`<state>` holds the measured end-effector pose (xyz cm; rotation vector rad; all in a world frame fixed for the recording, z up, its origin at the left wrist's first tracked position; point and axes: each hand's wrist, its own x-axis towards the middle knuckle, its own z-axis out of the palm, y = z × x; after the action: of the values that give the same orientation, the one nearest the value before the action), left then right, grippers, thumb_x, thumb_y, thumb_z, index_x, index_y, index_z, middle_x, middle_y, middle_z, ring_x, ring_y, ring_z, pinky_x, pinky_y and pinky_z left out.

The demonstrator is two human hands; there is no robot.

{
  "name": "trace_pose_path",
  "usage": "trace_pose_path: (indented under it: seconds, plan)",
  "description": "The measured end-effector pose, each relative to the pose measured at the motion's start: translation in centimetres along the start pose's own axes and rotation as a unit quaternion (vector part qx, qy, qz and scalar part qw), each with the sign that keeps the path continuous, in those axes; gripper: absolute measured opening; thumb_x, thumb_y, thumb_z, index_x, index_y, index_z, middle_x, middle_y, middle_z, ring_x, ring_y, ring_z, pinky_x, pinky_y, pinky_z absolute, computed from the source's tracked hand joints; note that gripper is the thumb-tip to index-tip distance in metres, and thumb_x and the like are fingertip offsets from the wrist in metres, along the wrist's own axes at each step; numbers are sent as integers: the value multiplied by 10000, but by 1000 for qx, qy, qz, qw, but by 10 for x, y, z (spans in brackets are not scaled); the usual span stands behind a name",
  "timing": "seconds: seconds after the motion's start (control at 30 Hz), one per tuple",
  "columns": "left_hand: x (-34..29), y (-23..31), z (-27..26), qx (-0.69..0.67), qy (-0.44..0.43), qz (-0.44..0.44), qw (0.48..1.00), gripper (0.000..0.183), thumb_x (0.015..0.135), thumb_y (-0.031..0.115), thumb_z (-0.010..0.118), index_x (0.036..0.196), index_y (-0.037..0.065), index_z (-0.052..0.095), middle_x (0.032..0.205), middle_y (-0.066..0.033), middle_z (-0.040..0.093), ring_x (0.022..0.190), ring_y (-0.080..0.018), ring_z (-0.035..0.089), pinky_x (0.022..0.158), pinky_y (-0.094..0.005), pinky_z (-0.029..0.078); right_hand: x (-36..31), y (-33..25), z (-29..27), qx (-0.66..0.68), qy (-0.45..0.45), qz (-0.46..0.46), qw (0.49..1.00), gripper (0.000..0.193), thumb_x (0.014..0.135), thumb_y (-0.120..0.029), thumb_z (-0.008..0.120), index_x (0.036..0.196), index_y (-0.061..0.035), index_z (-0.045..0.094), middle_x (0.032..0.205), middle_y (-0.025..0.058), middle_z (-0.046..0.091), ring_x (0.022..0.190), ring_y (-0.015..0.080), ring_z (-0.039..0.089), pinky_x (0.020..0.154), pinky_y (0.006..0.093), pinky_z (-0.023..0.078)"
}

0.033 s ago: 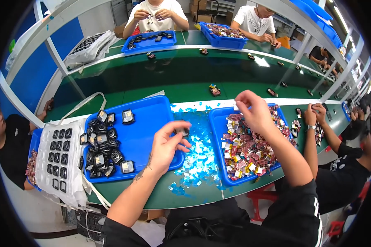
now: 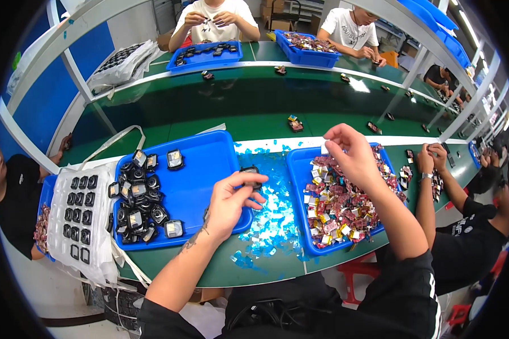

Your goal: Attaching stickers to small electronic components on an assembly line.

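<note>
My left hand (image 2: 232, 199) is closed on a small black plastic casing (image 2: 251, 170), raised over the right end of a blue tray (image 2: 201, 164). The fingers cover much of the casing. More black casings (image 2: 138, 195), some with a pale square face, lie heaped at that tray's left side. My right hand (image 2: 353, 155) is held above a second blue tray (image 2: 294, 178), thumb and fingertips pinched at a small white piece (image 2: 324, 149). Small reddish circuit boards (image 2: 342, 206) with white and yellow parts fill this tray.
Shiny blue film pieces (image 2: 274, 212) litter the bench between the trays. A white moulded sheet (image 2: 96, 237) holding black casings lies at the left. Beyond runs a dark green conveyor (image 2: 192, 96) with scattered parts. Co-workers sit across and on both sides; a co-worker's hands (image 2: 430, 158) are close at right.
My left hand has shifted slightly right and down, and more of the black casing shows above its fingers. My right hand has hardly moved, still pinched over the tray of boards.
</note>
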<state>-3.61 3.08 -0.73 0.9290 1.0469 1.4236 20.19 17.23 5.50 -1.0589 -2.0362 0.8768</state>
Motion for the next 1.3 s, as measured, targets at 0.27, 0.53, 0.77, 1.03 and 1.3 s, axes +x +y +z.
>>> trace_pose_path:
  seconds: [0.27, 0.53, 0.77, 1.03, 1.3]
  plan:
    - [-16, 2, 27, 84, -81, 78, 990, 285, 834, 95, 731, 1110, 38, 691, 1120, -77, 526, 912, -116, 584, 683, -209, 523, -48, -48, 41, 420, -74, 171, 888, 140, 935, -120, 615, 1027, -22, 575, 881, 30, 618, 753, 94, 623, 670, 235, 544]
    - [-22, -3, 26, 13, -39, 36, 999, 145, 872, 98, 701, 971, -7, 716, 989, -56, 567, 760, -99, 595, 620, -200, 494, -61, -50, 56, 256, -94, 87, 958, 165, 945, -107, 593, 1078, -12, 615, 941, 44, 634, 897, 107, 614, 754, 257, 534]
    - [-26, -4, 31, 26, -50, 49, 997, 133, 916, 67, 630, 936, -56, 676, 977, -78, 561, 745, -124, 626, 637, -237, 559, -55, -46, 53, 189, -136, 7, 973, 264, 974, -175, 535, 1152, 11, 591, 921, 95, 639, 845, 158, 616, 800, 312, 503]
    - [-26, 2, 38, -108, 45, 45, 992, 147, 939, 69, 595, 988, -58, 649, 961, -72, 588, 813, -176, 658, 690, -286, 589, -101, -43, 65, 96, -9, 28, 995, 437, 743, -138, 816, 1050, -30, 524, 857, 51, 588, 785, 142, 611, 619, 280, 534]
    - [-23, 6, 30, 8, 103, 116, 988, 281, 842, 29, 705, 1109, -48, 664, 1026, -79, 539, 819, -109, 599, 679, -226, 550, -94, -54, 69, 106, 66, -29, 992, 84, 833, 11, 684, 913, 22, 659, 832, 87, 651, 735, 121, 638, 615, 251, 541]
